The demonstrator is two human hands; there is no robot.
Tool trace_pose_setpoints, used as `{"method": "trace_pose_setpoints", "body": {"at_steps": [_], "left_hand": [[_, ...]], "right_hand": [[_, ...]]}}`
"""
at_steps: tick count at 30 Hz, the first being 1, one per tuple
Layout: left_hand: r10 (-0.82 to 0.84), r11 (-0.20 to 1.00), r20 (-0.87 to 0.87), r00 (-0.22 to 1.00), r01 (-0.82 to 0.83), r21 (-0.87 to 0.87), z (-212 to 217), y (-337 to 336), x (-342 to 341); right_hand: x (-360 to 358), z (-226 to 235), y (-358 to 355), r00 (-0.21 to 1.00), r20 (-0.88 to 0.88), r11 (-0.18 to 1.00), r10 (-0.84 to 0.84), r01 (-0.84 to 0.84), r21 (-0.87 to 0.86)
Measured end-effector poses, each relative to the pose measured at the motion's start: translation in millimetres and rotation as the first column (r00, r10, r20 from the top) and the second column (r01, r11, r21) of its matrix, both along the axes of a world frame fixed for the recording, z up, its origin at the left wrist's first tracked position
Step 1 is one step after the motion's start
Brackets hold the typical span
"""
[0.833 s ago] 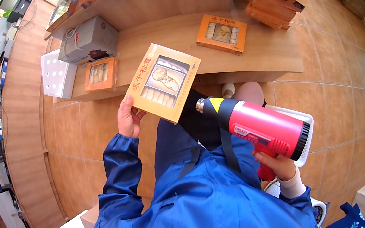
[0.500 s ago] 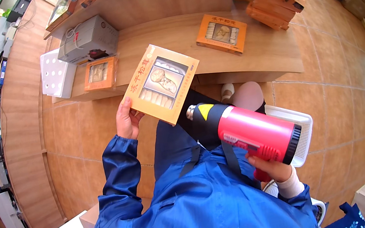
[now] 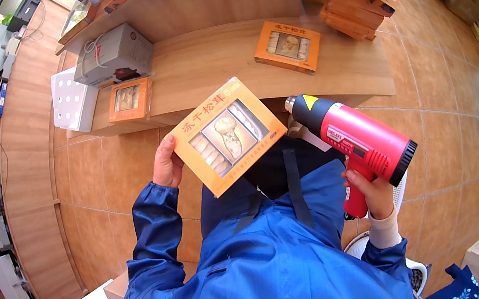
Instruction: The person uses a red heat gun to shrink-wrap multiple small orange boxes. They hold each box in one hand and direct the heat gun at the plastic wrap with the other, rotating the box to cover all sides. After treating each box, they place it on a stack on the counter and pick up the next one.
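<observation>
My left hand [image 3: 167, 163] grips the left edge of an orange gift box [image 3: 263, 140] with a clear window, through which pale mushroom pieces show. The box is held tilted above my lap, its printed face up. In my right hand [image 3: 372, 191] is a red heat gun [image 3: 361, 142] with a black rear cap and a black front with a yellow mark. Its metal nozzle points at the box's right edge, a small gap away. My fingers are wrapped round the gun's handle.
Ahead stands a wooden desk [image 3: 203, 53]. On it are a similar orange box [image 3: 287, 48], a smaller orange box [image 3: 129, 99], a grey carton [image 3: 115, 56], a white dotted box [image 3: 72, 101] and a stack of orange boxes [image 3: 355, 7] at the right. A white basket [image 3: 399, 190] stands beside my right leg.
The gift box has turned clockwise and shifted lower and to the right. My right hand has raised the heat gun and moved it right, so its nozzle now faces the box's right edge.
</observation>
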State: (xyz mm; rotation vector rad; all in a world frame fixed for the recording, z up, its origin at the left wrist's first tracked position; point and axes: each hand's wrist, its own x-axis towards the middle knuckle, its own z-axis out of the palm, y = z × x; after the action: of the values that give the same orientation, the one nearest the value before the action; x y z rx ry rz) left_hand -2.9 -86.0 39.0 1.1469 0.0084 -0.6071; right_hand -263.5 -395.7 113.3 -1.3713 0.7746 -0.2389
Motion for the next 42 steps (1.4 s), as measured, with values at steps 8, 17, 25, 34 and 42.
{"method": "trace_pose_setpoints", "body": {"at_steps": [8, 17, 25, 34, 42], "left_hand": [[-0.008, 0.993, 0.239, 0.971, -0.02, 0.115, -0.7, -18.5, 9.2], [-0.742, 0.497, 0.646, 0.182, -0.498, 0.711, -59.1, -50.9, -8.8], [-0.626, 0.616, 0.775, 0.094, -0.55, 0.564, -58.4, -55.7, 9.4], [-0.197, 0.725, -0.269, 0.943, 0.325, 0.607, -120.0, -30.9, 90.7], [-0.238, 0.817, -0.026, 0.971, 0.214, 0.535, -112.1, -30.8, 68.1]], "right_hand": [[13.9, 4.1, 4.4, 0.997, 0.071, 0.998, 0.022, -0.027, 0.061], [4.3, -9.6, -0.6, 0.999, 0.04, 1.0, 0.008, -0.008, 0.006], [-4.5, -20.8, -2.5, 0.998, -0.001, 0.998, -0.056, 0.056, 0.04], [-1.7, -32.6, 8.0, 1.0, -0.007, 0.995, -0.001, 0.001, 0.099], [2.0, -33.4, 7.9, 0.999, -0.019, 0.997, 0.05, -0.049, 0.057]]}}
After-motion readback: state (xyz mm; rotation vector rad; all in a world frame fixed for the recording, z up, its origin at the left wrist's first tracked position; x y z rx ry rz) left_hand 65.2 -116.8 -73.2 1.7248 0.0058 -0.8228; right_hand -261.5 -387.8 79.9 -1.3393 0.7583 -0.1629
